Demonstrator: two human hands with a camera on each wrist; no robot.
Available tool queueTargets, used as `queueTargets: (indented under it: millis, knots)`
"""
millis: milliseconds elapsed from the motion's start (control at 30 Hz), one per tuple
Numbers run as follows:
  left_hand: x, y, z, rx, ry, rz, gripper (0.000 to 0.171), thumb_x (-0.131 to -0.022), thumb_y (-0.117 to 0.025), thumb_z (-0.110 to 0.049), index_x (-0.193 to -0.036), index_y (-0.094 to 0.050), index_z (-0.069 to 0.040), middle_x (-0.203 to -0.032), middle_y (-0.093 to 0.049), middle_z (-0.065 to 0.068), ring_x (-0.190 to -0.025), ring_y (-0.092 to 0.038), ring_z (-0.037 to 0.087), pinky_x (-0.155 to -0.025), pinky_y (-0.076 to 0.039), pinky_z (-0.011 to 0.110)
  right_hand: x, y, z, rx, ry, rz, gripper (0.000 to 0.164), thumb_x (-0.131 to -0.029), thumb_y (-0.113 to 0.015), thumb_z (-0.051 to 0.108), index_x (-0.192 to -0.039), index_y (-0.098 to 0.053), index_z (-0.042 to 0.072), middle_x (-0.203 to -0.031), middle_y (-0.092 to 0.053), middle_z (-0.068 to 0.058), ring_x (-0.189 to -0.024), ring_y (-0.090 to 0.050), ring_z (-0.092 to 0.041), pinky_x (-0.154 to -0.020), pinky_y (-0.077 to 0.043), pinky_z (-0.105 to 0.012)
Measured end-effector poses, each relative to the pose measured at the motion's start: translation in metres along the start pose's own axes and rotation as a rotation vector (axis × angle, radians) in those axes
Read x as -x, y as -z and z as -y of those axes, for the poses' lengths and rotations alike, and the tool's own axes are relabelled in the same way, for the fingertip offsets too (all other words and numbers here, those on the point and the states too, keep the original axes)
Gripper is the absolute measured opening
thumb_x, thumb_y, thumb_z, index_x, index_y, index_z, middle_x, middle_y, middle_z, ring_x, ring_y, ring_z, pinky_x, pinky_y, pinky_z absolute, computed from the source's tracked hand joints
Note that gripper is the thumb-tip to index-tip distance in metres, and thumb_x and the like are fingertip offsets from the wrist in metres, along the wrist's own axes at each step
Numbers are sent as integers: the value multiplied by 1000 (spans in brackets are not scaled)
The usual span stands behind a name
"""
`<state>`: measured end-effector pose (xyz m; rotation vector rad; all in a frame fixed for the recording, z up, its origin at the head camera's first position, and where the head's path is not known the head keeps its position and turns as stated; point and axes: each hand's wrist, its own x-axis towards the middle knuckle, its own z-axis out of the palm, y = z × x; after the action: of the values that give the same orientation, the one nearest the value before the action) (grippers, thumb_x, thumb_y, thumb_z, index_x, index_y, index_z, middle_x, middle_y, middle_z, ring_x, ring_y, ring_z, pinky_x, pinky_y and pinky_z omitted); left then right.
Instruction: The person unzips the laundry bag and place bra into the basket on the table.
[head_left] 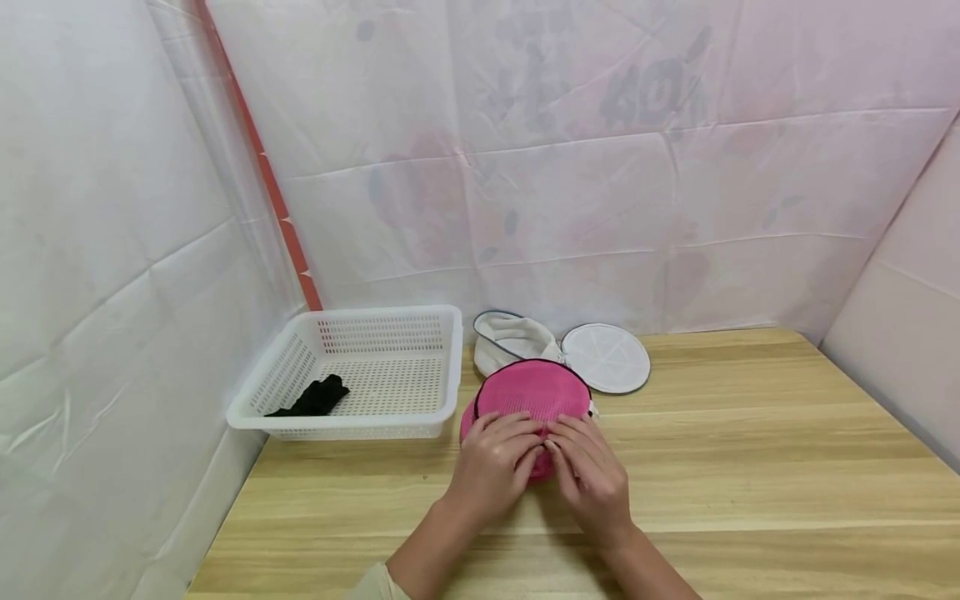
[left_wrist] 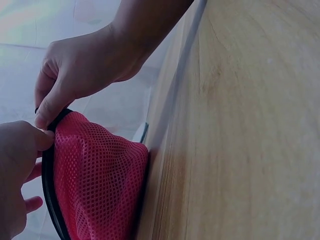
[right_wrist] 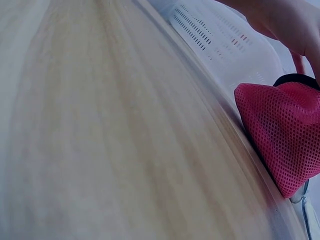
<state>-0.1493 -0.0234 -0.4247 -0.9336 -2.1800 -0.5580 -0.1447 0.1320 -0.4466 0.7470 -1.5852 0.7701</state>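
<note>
A pink mesh laundry bag [head_left: 534, 387] with black trim stands on the table in front of the person. My left hand [head_left: 491, 462] and my right hand [head_left: 594, 479] meet at its near side, fingertips over the top. In the left wrist view, the thumb and fingers of the right hand [left_wrist: 85, 67] pinch the black edge [left_wrist: 48, 175]; beside it, the left hand [left_wrist: 17, 165] grips the same edge with its thumb. The mesh side [right_wrist: 285, 132] bulges out in the right wrist view. Whether the fingers hold a zipper pull is hidden.
A white plastic basket [head_left: 453, 367] stands at the left, with a black cloth [head_left: 318, 397] in it. Behind the pink bag lies a white zip bag [head_left: 491, 357], its round white lid [head_left: 607, 358] folded out to the right. White sheeting [head_left: 562, 208] hangs along the table's back edge.
</note>
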Motion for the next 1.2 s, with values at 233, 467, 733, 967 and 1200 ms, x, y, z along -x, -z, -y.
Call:
queueTargets:
  millis: [233, 467, 733, 967, 1200]
  knots:
    - [0, 0, 0, -9, 15, 15, 11, -82, -71, -18, -93, -75, -17, -101, -71, -7, -105, -63, 10, -91, -49, 42, 3, 1, -6, -6, -43, -36, 21, -88, -63, 8, -79, -69, -10, -85, -69, -22, -87, -66, -35, -102, -42, -41]
    - [0, 0, 2, -11, 15, 9, 10, -81, -71, -18, -91, -75, -17, -100, -71, -7, -105, -63, 10, -90, -49, 43, 6, 3, -12, 8, -104, -45, 18, -86, -66, 7, -81, -69, -9, -88, -69, -23, -92, -66, -36, -103, -42, -39]
    - [1, 0, 2, 1, 36, 24, 11, -82, -70, -20, -91, -75, -17, -102, -71, -8, -106, -63, 10, -92, -48, 43, 9, 3, -14, -14, -119, -42, 16, -85, -67, 7, -82, -70, -9, -90, -70, -23, -94, -66, -35, -103, -41, -39]
    - [1, 0, 3, 1, 25, 15, 14, -81, -71, -22, -94, -75, -17, -102, -71, -6, -106, -63, 11, -92, -48, 44, 5, 2, -10, -28, -78, -46, 19, -86, -66, 7, -80, -69, -10, -89, -70, -23, -93, -66, -35, -102, -42, -39]
    - [0, -2, 2, 25, -36, -19, 15, -81, -73, -21, -93, -75, -12, -102, -71, -1, -102, -64, 14, -92, -49, 31, -2, 0, -4, -53, -20, -36, 19, -86, -66, 7, -78, -69, -10, -87, -70, -22, -91, -66, -34, -101, -43, -37]
